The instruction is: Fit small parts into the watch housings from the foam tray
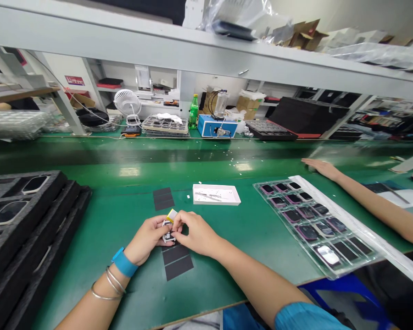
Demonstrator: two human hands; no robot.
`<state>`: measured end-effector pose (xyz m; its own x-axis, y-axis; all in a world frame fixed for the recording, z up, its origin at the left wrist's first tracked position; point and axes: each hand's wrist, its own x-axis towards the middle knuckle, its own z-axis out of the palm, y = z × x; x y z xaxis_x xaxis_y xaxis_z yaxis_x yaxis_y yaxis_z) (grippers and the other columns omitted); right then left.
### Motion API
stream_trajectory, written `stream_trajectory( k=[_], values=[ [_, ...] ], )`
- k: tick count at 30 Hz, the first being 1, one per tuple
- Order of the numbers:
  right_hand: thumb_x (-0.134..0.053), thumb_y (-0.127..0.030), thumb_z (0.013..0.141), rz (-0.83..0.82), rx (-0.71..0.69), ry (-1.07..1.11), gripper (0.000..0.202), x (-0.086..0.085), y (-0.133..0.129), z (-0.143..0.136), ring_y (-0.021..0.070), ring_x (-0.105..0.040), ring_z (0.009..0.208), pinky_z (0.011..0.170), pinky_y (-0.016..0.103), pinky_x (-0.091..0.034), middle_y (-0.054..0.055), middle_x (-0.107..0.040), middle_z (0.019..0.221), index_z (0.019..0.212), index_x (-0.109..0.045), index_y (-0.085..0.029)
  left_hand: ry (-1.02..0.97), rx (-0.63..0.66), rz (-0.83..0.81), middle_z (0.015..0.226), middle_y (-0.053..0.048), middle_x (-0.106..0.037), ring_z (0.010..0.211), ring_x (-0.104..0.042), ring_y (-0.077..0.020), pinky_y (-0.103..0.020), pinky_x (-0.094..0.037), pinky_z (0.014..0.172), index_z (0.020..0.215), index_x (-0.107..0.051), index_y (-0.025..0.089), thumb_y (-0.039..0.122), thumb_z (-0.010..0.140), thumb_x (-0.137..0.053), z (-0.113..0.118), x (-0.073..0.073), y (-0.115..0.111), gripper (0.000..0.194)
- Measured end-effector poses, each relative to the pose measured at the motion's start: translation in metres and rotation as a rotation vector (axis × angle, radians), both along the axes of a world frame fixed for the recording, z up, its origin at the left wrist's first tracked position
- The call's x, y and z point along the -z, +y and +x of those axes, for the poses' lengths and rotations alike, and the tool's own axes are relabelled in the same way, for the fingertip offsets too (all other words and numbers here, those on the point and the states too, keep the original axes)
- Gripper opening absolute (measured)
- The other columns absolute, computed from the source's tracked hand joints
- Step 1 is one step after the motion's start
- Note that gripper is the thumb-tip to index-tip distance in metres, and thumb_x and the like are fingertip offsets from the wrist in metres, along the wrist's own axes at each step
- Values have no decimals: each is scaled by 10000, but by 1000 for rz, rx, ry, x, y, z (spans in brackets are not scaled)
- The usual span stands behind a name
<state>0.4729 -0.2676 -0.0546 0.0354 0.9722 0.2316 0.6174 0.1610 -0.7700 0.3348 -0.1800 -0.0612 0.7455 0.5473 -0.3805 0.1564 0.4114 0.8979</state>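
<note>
My left hand [145, 238] wears a teal wristband and is closed around a small open smartwatch case [168, 234] with dark and white parts inside. A silver battery with yellow edges [172, 215] sticks up from its top. My right hand [197, 233] is closed in a pinch against the right side of the case; what its fingertips grip is hidden. Below the hands lies a black sheet with dividing lines [178, 263], and a similar black sheet [164, 199] lies beyond them.
A white tray [234, 201] with tweezers and small bits stands ahead. On the right is a clear plastic tray of watch screens [289, 229]; a co-worker's arm [365, 197] reaches past it. Black foam trays [60, 220] are stacked left. A shelf beam [192, 50] crosses above.
</note>
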Motion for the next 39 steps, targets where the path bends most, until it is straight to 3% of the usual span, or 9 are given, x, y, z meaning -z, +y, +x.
stream_trajectory(
  k=[6, 9, 12, 16, 24, 28, 32, 35, 39],
  values=[
    [-619, -78, 731, 104, 94, -241, 178, 1, -2, -7, 188, -496, 914, 846, 340, -386, 56, -571, 911, 860, -533, -165, -17, -59, -31, 800, -55, -649, 679, -596, -150, -280, -540, 625, 919, -664, 145, 325, 618, -762, 0, 4, 3, 364],
    [-704, -187, 692, 8, 197, 73, 366, 4, 2, -1, 193, -502, 986, 835, 326, -430, 88, -529, 1085, 1020, -542, -166, -6, -45, -37, 812, -72, -656, 706, -620, -175, -276, -539, 617, 944, -654, 138, 324, 630, -755, -1, 2, 3, 379],
    [-651, -306, 755, -148, 186, 476, 289, 11, 9, 5, 159, -577, 850, 724, 278, -481, 62, -598, 973, 994, -584, -160, 16, -1, -39, 859, -101, -668, 736, -642, -198, -263, -532, 617, 974, -646, 128, 331, 669, -725, -2, -2, 3, 375],
    [-611, -284, 784, -89, 200, 576, 159, 15, 14, 6, 131, -594, 687, 679, 265, -485, 29, -625, 807, 856, -623, -142, -24, 62, -113, 961, -112, -658, 836, -641, -218, -293, -529, 730, 1001, -641, 132, 266, 685, -706, -4, -7, 2, 349],
    [-612, -155, 785, 142, 252, 157, 85, 1, 4, -6, 130, -578, 749, 773, 270, -440, -6, -666, 771, 802, -680, -204, 8, 24, -73, 830, -80, -653, 749, -637, -180, -235, -521, 641, 973, -618, 123, 228, 685, -715, -3, -2, 4, 321],
    [-553, -113, 814, 389, 198, -258, 138, 4, 0, -10, 132, -547, 719, 1012, 412, -291, -19, -670, 762, 792, -652, -207, -80, -61, -242, 912, -96, -656, 800, -624, -174, -308, -526, 772, 1049, -618, 115, 143, 728, -611, -5, -1, 6, 322],
    [-501, -120, 865, 410, 123, -518, 149, 9, 0, -9, 156, -524, 803, 1072, 510, -175, 10, -656, 866, 878, -627, -198, -156, -124, -348, 985, -120, -649, 857, -624, -186, -321, -506, 834, 1071, -614, 96, 153, 759, -585, -6, -3, 10, 318],
    [-540, -118, 841, 390, 98, -371, 148, 14, 3, -5, 168, -525, 873, 1013, 465, -324, 18, -633, 929, 893, -635, -219, -159, -117, -281, 994, -103, -648, 838, -621, -154, -295, -501, 831, 1096, -598, 120, 115, 721, -660, -6, -1, 10, 379],
    [-615, -227, 771, 218, 131, 181, 192, 20, 9, 0, 213, -518, 1058, 895, 383, -472, 83, -550, 1097, 961, -601, -205, -260, -70, -193, 1013, -118, -643, 862, -621, -172, -285, -511, 769, 1114, -581, 130, 166, 675, -727, -3, 5, 5, 463]
  ],
)
